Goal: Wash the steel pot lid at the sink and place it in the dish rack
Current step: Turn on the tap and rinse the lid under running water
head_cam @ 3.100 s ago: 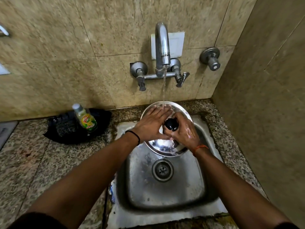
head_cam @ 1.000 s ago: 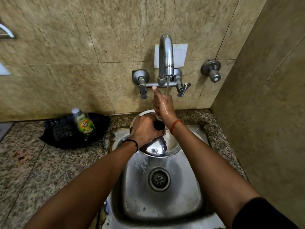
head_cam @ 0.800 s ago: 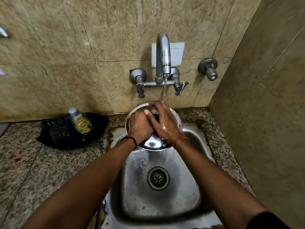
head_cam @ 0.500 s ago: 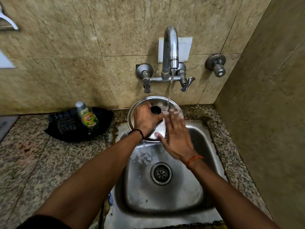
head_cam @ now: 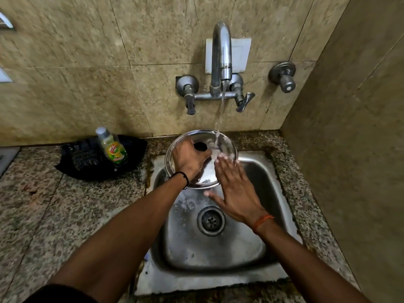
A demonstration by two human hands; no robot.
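Your left hand (head_cam: 189, 159) grips the lid (head_cam: 205, 171) by its black knob (head_cam: 200, 146), fingers curled round it, and holds the steel disc tilted over the back edge of the sink (head_cam: 258, 267), its far rim above the granite counter (head_cam: 43, 215). Water (head_cam: 221, 110) runs from the tap (head_cam: 222, 60) and strikes the lid's upper right part, just right of the knob. Your right hand (head_cam: 237, 191) lies open and flat, fingers together and thumb spread to the left, holding nothing; its fingertips (head_cam: 225, 159) touch the wet face of the lid near the stream, and the palm hangs over the basin above the drain (head_cam: 211, 220). A black band circles your left wrist, an orange thread your right. On the counter to the left, a soap bottle (head_cam: 112, 147) with a green and yellow label stands tilted in a black tray (head_cam: 72, 169) against the tiled wall (head_cam: 87, 73). A separate valve (head_cam: 284, 76) sits on the wall to the right of the tap. No rack shows in this view, and the lid is in your hand at the sink
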